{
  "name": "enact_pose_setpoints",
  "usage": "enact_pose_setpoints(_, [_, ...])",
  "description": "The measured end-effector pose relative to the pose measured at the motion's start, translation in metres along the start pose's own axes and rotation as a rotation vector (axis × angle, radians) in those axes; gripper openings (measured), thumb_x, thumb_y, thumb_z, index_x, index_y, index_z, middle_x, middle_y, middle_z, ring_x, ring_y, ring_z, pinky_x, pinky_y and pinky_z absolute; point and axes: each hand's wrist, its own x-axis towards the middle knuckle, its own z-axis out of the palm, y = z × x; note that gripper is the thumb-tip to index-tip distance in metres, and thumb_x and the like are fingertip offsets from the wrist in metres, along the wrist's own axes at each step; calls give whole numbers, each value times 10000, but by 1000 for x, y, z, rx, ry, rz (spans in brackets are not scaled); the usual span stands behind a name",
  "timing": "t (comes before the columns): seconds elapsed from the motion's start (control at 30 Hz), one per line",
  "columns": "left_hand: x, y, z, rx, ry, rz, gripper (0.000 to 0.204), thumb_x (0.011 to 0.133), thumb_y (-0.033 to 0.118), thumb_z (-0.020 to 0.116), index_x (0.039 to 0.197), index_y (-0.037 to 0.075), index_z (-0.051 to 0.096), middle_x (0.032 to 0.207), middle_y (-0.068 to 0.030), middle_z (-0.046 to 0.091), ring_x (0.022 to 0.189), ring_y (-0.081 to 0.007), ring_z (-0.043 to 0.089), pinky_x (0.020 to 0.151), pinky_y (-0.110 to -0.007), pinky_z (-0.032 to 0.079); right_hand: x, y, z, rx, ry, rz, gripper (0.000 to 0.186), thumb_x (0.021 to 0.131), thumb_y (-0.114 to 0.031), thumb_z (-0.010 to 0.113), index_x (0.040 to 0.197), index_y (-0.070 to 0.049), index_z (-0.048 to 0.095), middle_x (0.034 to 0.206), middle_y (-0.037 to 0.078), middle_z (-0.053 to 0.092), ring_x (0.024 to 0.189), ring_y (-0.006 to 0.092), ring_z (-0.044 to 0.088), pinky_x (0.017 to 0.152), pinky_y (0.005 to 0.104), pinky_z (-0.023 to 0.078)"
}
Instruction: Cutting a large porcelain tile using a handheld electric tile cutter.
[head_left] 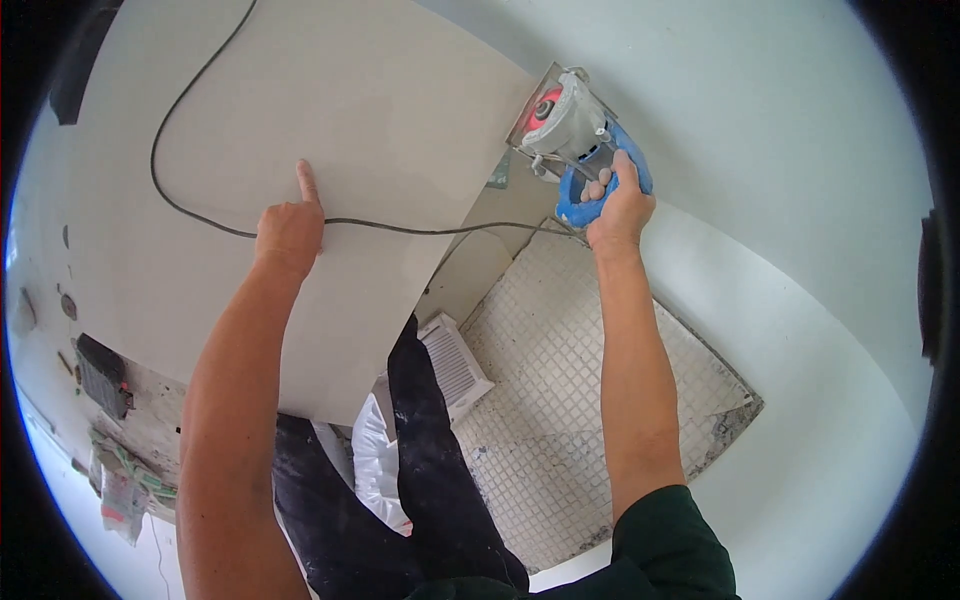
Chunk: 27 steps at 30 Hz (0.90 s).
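My right hand (622,202) grips the blue handle of a handheld tile cutter (575,125). The cutter has a grey metal body, a flat base plate and a red round part around its hub, and is tipped so its side shows. It is held by the far right corner of a large beige slab (400,110). Over the slab, my left hand (290,228) has its index finger stretched out and the other fingers curled. A black power cord (400,229) passes through those curled fingers, then runs across the slab towards the cutter.
A pale wall (780,150) curves along the right. Below lies a tiled floor (550,400) with a dirty edge. A white ribbed box (455,365) and a white plastic bag (375,465) are near my legs. At left are a dark case (103,375) and scattered items.
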Motion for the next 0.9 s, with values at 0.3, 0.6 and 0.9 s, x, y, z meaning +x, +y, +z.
enact_pose_setpoints(0.3, [-2,0,-2,-31,11,38,1045,744,122,772,1500,-96,84,656,-81,648,588,-201,632,546,-326,512,0,-3,-1,-2,-4,19,170,861,-182,684,811,-50,588,673,38,532,474,148,467,431,318,406])
enact_pose_setpoints(0.6, [-1,-2,-4,14,-8,25,1001,770,128,735,1497,-105,87,648,-71,635,579,-188,620,540,-296,494,1,-2,-1,-5,-18,26,169,869,-186,681,825,-50,591,673,38,523,470,148,467,435,317,408])
enact_pose_setpoints(0.9, [8,2,-21,-32,-53,14,1012,784,140,732,1505,-88,59,668,-86,652,602,-196,637,554,-308,506,6,1,-10,33,-38,120,139,879,-194,653,881,-80,574,684,34,516,491,149,465,486,343,409])
